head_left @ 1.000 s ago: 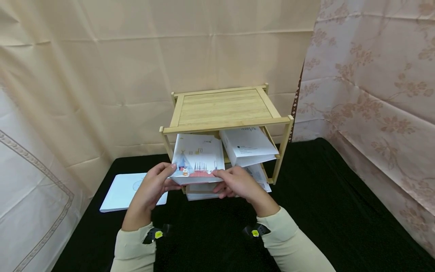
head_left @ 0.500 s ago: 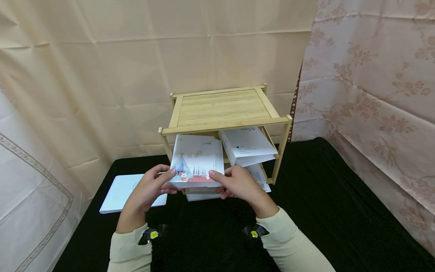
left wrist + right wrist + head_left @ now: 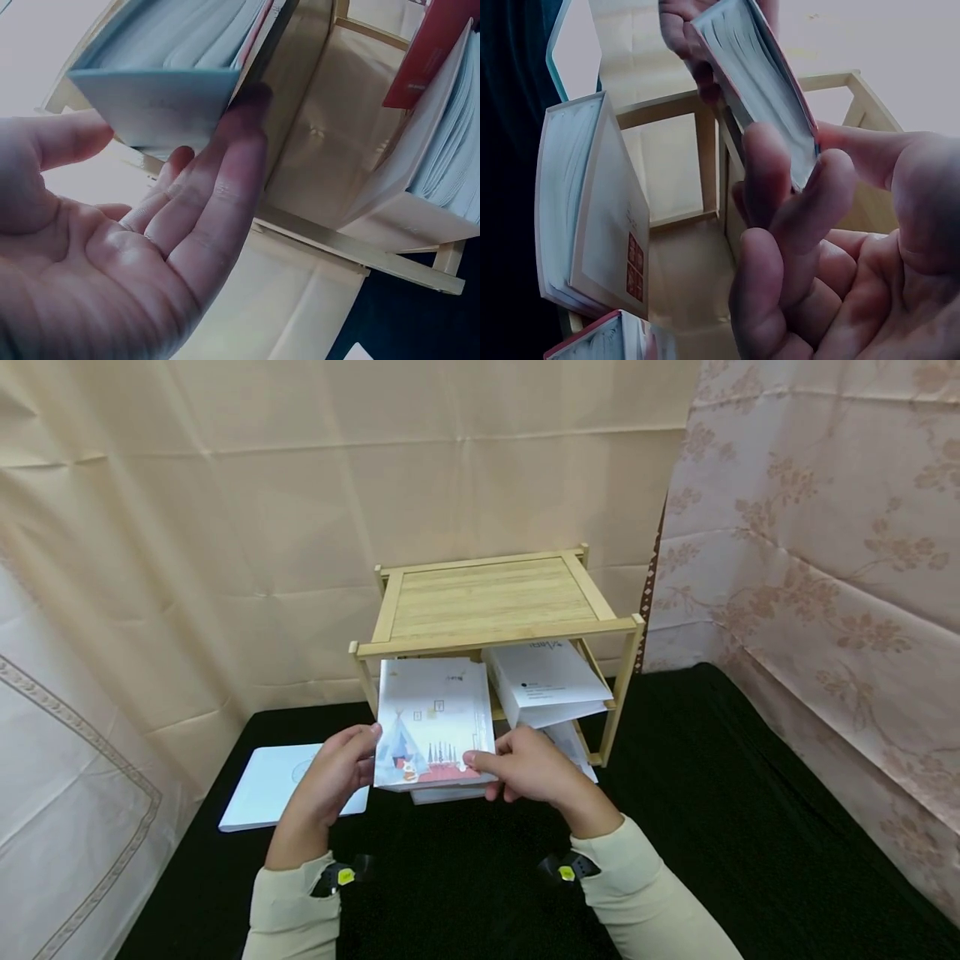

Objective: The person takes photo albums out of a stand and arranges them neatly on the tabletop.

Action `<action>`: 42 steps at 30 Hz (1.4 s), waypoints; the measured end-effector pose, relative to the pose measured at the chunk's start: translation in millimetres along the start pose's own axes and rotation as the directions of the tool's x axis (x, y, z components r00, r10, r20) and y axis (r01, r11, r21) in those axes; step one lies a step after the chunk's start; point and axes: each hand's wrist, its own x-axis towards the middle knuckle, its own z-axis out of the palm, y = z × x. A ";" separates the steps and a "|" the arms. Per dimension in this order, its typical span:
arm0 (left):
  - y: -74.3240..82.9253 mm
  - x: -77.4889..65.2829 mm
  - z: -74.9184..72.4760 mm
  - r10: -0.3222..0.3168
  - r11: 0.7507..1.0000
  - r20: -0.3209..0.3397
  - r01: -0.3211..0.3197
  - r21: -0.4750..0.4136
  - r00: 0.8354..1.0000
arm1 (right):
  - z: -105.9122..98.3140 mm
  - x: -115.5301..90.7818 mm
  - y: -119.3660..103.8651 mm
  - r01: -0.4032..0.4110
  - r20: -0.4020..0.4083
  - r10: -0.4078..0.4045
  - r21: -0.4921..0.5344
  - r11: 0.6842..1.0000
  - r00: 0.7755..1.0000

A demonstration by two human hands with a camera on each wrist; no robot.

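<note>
Illustrated book point(image 3: 427, 693) | left hand point(image 3: 328, 778) grips its left edge | right hand point(image 3: 534, 770) pinches its lower right corner

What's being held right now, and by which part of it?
The tent-cover book: left grip at its left edge, right grip at its near right corner.

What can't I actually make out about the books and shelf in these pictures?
Head view: small print on the held book, too tiny to read.
Head view: most of the lower white book, behind the held book.
Head view: far end of the right-hand book, hidden by the shelf top.
Left wrist view: rest of the red cover, cut off by the top edge.
</note>
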 end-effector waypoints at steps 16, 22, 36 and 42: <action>0.4 -2.8 -9.4 -0.026 0.992 0.060 0.019 0.127 0.998 | -0.5 3.6 4.1 0.025 0.011 -0.027 0.154 0.988 1.000; -1.8 -3.0 -10.5 -0.036 0.981 0.078 0.020 0.191 0.996 | 2.6 5.9 4.6 0.012 -0.006 -0.011 0.178 0.984 1.000; 1.1 -7.0 -4.9 -0.009 0.947 0.077 -0.016 0.320 0.997 | 2.7 2.2 4.2 0.078 0.002 -0.079 0.165 0.983 0.997; 4.9 -10.3 -1.8 0.035 0.936 0.071 -0.058 0.346 0.997 | -1.9 -3.3 -0.3 0.106 -0.016 -0.104 0.131 0.986 0.994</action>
